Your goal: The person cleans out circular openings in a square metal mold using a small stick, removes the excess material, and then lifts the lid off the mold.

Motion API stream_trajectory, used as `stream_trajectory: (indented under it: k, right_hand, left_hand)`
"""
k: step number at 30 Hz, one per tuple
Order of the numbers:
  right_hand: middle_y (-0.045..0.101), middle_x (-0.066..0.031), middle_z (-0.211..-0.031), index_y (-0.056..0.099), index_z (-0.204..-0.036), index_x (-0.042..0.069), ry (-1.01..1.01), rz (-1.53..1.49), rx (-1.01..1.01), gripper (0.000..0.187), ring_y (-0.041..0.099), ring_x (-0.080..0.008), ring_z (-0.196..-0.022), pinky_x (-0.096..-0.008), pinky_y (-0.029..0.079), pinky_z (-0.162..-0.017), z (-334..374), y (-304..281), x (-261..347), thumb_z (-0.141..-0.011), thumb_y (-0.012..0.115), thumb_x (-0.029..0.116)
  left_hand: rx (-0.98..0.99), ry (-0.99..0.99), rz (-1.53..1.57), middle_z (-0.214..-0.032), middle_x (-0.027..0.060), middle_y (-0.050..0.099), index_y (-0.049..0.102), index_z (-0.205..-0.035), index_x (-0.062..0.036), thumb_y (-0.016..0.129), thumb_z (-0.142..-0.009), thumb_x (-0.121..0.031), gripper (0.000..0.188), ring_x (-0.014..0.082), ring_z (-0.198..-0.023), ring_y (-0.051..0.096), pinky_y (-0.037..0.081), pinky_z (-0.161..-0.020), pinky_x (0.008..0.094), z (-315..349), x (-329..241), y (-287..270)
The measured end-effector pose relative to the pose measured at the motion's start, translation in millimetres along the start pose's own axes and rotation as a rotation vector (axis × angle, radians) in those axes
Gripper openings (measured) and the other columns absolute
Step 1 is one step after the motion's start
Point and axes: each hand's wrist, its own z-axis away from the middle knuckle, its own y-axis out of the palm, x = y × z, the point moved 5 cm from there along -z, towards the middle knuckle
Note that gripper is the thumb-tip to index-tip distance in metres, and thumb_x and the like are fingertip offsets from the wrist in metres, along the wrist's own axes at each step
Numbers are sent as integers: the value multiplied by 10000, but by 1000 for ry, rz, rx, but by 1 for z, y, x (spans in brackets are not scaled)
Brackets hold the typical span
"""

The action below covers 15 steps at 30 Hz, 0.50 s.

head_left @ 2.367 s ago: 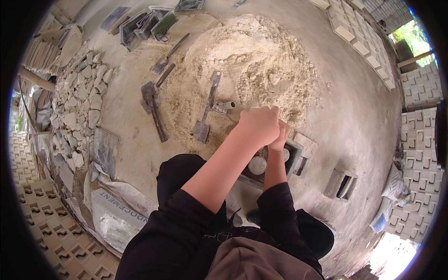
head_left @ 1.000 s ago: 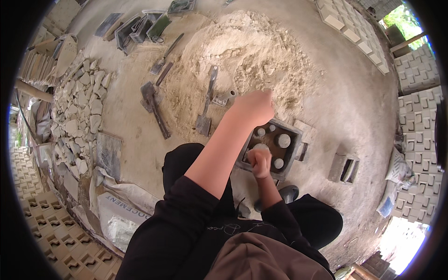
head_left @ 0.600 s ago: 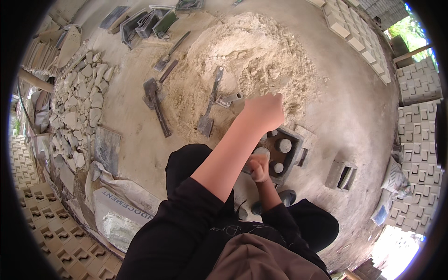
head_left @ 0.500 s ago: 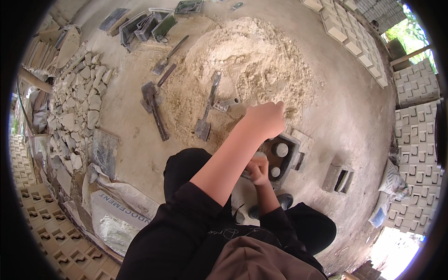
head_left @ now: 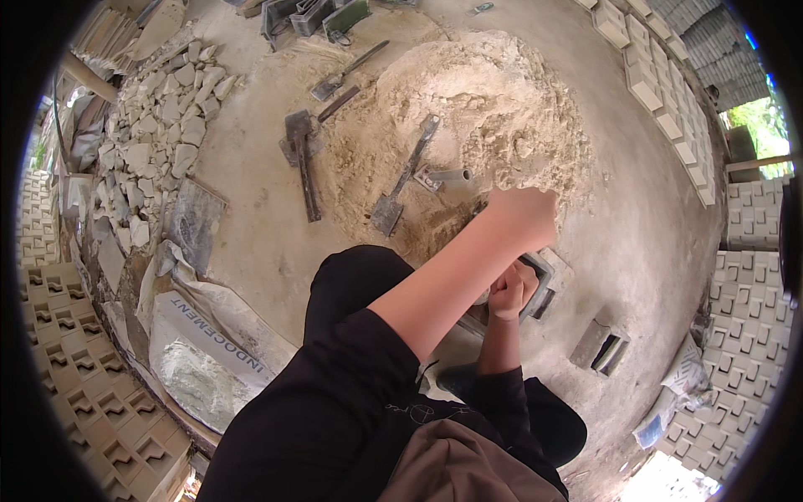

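Note:
My left hand [head_left: 523, 219] reaches out over the near edge of a pale sand pile [head_left: 493, 100], back up and fingers curled downward; what is under it is hidden. My right hand [head_left: 508, 291] is a closed fist pressed down inside a dark metal block mould [head_left: 548, 269] on the ground just in front of me. My left forearm crosses over most of the mould and hides its inside. I am crouched in dark clothes.
A flat shovel [head_left: 401, 180] and a short pipe piece [head_left: 447, 176] lie on the sand pile. A hoe-like tool [head_left: 301, 159] lies to its left. A second mould [head_left: 604, 345] sits right. Torn cement bag [head_left: 209, 335], broken stones [head_left: 150, 142], stacked patterned blocks [head_left: 753, 276].
My left hand has stayed stretched over the pile's edge. My right fist moved up and down over the mould, whose round white openings are now covered.

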Motion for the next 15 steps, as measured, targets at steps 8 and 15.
stream_trajectory:
  k: [8,15]
  right_hand:
    - [344,14,-419,330,-468,59,92,-41,-198,427,273,-69,-388,-252,193,-389,-20,-3,-40,-880,381,156]
    - [334,-1,-403,316,-457,69,-11,247,-139,433,284,-79,-370,-247,190,-387,-18,-19,-34,-884,338,134]
  left_hand:
    - [-350,138,87,-707,91,562,546,-791,-106,546,-644,-149,153,272,-643,573,384,-569,429,-3,11,12]
    - [-152,77,-8,-697,82,590,552,-811,-97,546,-658,-134,157,270,-645,599,421,-577,410,-6,7,1]
